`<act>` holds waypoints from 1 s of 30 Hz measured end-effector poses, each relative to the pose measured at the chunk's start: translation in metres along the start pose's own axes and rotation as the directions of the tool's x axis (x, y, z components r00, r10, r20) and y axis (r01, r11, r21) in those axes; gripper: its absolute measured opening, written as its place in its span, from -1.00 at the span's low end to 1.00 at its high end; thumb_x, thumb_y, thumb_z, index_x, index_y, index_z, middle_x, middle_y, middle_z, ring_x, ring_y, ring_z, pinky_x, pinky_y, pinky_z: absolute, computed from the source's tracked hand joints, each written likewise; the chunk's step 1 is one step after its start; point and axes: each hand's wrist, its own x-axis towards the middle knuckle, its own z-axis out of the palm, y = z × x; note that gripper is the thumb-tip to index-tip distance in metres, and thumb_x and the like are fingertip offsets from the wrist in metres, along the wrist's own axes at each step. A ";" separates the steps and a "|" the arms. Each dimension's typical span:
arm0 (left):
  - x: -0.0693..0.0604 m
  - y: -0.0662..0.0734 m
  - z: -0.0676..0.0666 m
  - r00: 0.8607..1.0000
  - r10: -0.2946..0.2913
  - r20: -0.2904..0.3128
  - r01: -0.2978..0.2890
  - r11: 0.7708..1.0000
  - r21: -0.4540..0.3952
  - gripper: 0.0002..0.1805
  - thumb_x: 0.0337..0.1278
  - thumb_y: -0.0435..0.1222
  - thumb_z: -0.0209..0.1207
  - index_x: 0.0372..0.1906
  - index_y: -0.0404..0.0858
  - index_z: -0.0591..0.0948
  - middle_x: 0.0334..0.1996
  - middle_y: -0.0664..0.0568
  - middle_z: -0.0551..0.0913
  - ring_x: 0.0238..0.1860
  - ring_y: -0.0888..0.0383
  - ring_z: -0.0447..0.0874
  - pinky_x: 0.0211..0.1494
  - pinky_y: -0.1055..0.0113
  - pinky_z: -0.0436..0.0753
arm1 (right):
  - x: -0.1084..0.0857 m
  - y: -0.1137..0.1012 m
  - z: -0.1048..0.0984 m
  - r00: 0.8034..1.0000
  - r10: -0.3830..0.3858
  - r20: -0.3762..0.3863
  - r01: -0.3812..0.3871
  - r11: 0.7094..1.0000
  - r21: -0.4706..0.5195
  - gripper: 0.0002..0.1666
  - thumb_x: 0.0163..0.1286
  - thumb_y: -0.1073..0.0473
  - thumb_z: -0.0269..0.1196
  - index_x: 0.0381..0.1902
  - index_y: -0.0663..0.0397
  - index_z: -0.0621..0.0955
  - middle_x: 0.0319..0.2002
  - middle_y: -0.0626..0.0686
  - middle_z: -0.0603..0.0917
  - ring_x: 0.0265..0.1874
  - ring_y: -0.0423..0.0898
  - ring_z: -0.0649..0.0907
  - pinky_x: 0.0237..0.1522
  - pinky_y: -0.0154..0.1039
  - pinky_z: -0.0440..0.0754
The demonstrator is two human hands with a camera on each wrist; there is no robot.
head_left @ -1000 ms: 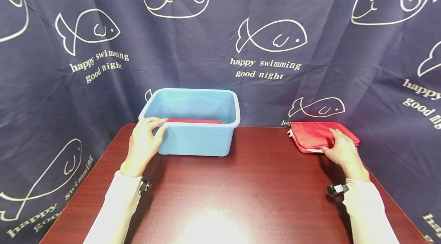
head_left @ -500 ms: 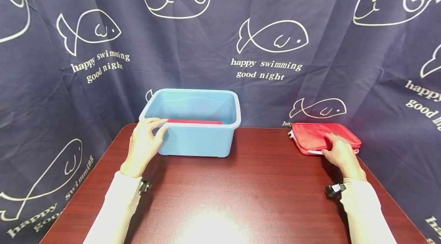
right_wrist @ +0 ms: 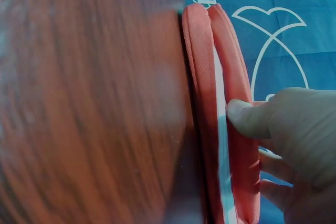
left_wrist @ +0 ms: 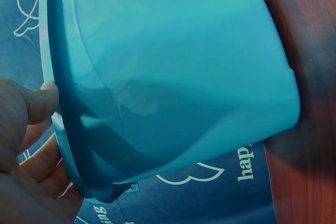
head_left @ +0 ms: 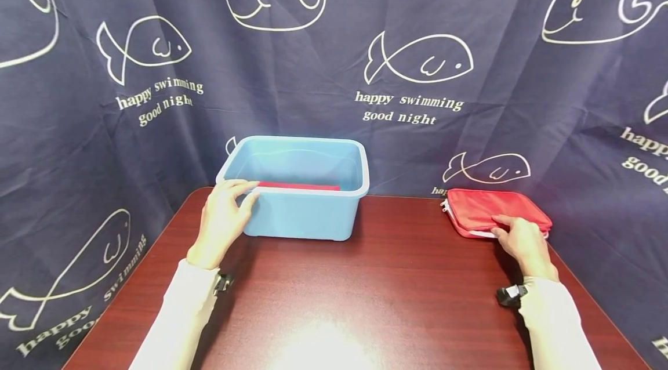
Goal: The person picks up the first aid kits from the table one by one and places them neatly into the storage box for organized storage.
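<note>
A light blue plastic bin (head_left: 305,216) stands at the back left of the table. My left hand (head_left: 224,216) holds the left part of its front rim; in the left wrist view the thumb (left_wrist: 42,103) lies at the rim, with the other fingers partly hidden beyond it. Inside the bin shows the top of something red (head_left: 300,186), mostly hidden by the front wall. At the back right lies a flat red zippered pouch (head_left: 477,205), unzipped along its front with a white strip (right_wrist: 223,150) between the two layers. My right hand (head_left: 524,242) pinches the upper layer's front edge, thumb against that edge.
Both things stand on a reddish-brown wooden table (head_left: 365,283) with a bright glare near its front. A dark blue curtain (head_left: 334,80) with white fish and whale drawings hangs behind the table and along its sides.
My right hand has slid back from the pouch's top toward its front edge. The left hand keeps its hold on the bin's rim. The whole view has shifted slightly.
</note>
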 end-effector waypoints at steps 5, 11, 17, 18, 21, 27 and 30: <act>0.000 0.002 0.000 1.000 0.002 -0.001 -0.002 1.000 -0.004 -0.72 0.23 -0.27 0.40 0.03 -0.20 0.81 -0.06 -0.08 0.76 0.06 -0.11 0.69 0.37 -0.08 0.47 | -0.002 0.000 0.001 0.999 0.017 -0.043 -0.017 1.000 -0.011 -0.60 0.33 0.17 0.37 0.11 0.17 0.72 -0.04 0.47 0.69 -0.11 0.58 0.63 -0.29 0.42 0.58; 0.000 0.002 0.000 1.000 -0.010 0.009 0.010 1.000 0.000 -0.72 0.25 -0.24 0.40 0.03 -0.20 0.81 -0.05 -0.07 0.76 0.06 -0.10 0.69 0.32 -0.10 0.52 | -0.004 -0.001 0.000 0.996 0.055 -0.071 -0.057 0.998 -0.026 -0.63 0.33 0.10 0.40 0.07 0.06 0.76 -0.10 0.45 0.71 -0.19 0.56 0.64 -0.40 0.37 0.57; 0.000 0.001 0.000 1.000 -0.008 0.007 0.008 1.000 -0.004 -0.72 0.25 -0.24 0.40 0.03 -0.19 0.81 -0.06 -0.07 0.76 0.06 -0.09 0.69 0.36 -0.09 0.50 | -0.005 -0.005 -0.002 0.991 0.084 -0.101 -0.088 0.996 -0.027 -0.66 0.36 0.06 0.39 0.06 -0.01 0.77 -0.10 0.44 0.72 -0.24 0.57 0.64 -0.51 0.30 0.54; 0.000 0.001 0.000 1.000 -0.007 0.006 0.007 1.000 -0.006 -0.71 0.24 -0.24 0.40 0.04 -0.19 0.81 -0.06 -0.07 0.76 0.06 -0.09 0.68 0.36 -0.09 0.49 | -0.004 -0.006 -0.002 0.991 0.085 -0.106 -0.088 0.996 -0.025 -0.66 0.37 0.06 0.39 0.06 -0.01 0.77 -0.09 0.44 0.72 -0.24 0.57 0.64 -0.53 0.29 0.53; 0.001 0.001 0.000 1.000 -0.006 0.006 0.006 1.000 -0.008 -0.71 0.25 -0.24 0.40 0.04 -0.19 0.81 -0.06 -0.07 0.76 0.06 -0.10 0.68 0.31 -0.10 0.52 | -0.005 -0.008 -0.004 0.989 0.079 -0.124 -0.082 0.996 -0.025 -0.67 0.37 0.06 0.39 0.05 -0.02 0.78 -0.11 0.43 0.73 -0.26 0.57 0.64 -0.58 0.24 0.50; 0.001 0.001 0.000 1.000 -0.007 0.008 0.007 1.000 -0.008 -0.71 0.25 -0.23 0.40 0.04 -0.20 0.80 -0.05 -0.08 0.76 0.07 -0.10 0.68 0.26 -0.13 0.55 | -0.005 -0.014 -0.009 0.986 0.072 -0.151 -0.077 0.997 -0.025 -0.68 0.37 0.04 0.39 0.03 -0.03 0.79 -0.13 0.38 0.75 -0.24 0.51 0.66 -0.51 0.26 0.51; 0.001 0.001 0.000 1.000 -0.006 0.008 0.006 1.000 -0.004 -0.70 0.25 -0.21 0.40 0.04 -0.20 0.80 -0.05 -0.07 0.76 0.07 -0.09 0.68 0.23 -0.12 0.57 | -0.005 -0.018 -0.012 0.984 0.089 -0.155 -0.093 0.995 -0.023 -0.69 0.39 0.03 0.36 0.04 -0.05 0.79 -0.12 0.36 0.76 -0.23 0.51 0.66 -0.44 0.30 0.53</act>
